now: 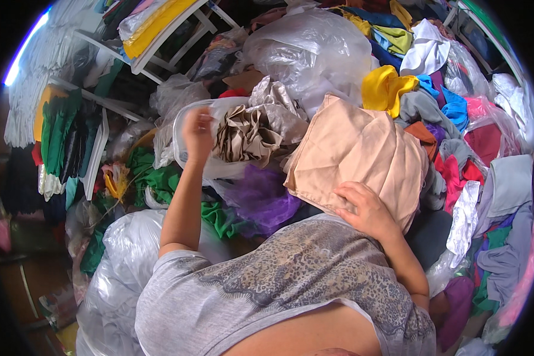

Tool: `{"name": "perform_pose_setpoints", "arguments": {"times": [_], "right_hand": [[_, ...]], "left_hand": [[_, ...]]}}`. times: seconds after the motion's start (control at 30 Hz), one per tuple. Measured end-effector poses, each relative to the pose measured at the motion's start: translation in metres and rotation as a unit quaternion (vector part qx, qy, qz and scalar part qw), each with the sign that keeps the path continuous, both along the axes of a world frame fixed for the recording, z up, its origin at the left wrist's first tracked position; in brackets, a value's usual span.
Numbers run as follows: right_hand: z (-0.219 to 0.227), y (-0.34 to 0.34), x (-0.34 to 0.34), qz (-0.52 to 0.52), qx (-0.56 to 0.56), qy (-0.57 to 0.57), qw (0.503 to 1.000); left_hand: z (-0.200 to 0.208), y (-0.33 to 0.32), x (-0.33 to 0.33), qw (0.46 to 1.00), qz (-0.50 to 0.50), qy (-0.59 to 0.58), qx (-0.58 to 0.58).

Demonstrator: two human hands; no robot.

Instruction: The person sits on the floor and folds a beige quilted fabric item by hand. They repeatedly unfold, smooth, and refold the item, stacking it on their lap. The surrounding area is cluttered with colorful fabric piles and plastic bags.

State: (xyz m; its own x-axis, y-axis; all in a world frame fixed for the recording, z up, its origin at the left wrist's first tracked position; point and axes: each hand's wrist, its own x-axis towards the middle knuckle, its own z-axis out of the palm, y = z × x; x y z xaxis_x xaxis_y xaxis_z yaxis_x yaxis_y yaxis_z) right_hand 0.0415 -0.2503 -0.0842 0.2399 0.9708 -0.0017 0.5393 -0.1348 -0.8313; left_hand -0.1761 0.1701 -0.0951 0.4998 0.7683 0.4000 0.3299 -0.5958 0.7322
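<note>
The left hand is reaching up to the rim of a thin, clear plastic bag, its fingers curling over the crinkled film and pinching the edge; the motion blur is hiding just how tightly they are closing. Inside that bag a crumpled, silky taupe cloth is sitting in sharp, shiny creases.

The right hand is lying flat with fingers spread and pressing down on a folded, smooth peach fabric piece, roughly square with a neat stitched edge, which is resting against the person's chest just right of the bag.

Below the bag a sheer, gathered purple fabric is bunching softly, and beside it a glossy green cloth is lying in loose folds. Behind, a large puffy translucent plastic sack is bulging, with a bright yellow knotted cloth just beside it. A white slatted wooden rack is holding stacked folded textiles at upper left.
</note>
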Motion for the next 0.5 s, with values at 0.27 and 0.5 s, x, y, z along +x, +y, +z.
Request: {"name": "perform_pose_setpoints", "arguments": {"times": [0.27,0.5], "right_hand": [[-0.001,-0.006,-0.001,0.004,0.025,-0.009,1.000],[-0.004,-0.014,-0.001,-0.001,0.038,-0.029,0.999]], "left_hand": [[-0.007,-0.101,0.046,0.862,-0.042,0.497,0.091],[0.001,-0.059,0.024,0.932,0.077,0.355,-0.022]]}}
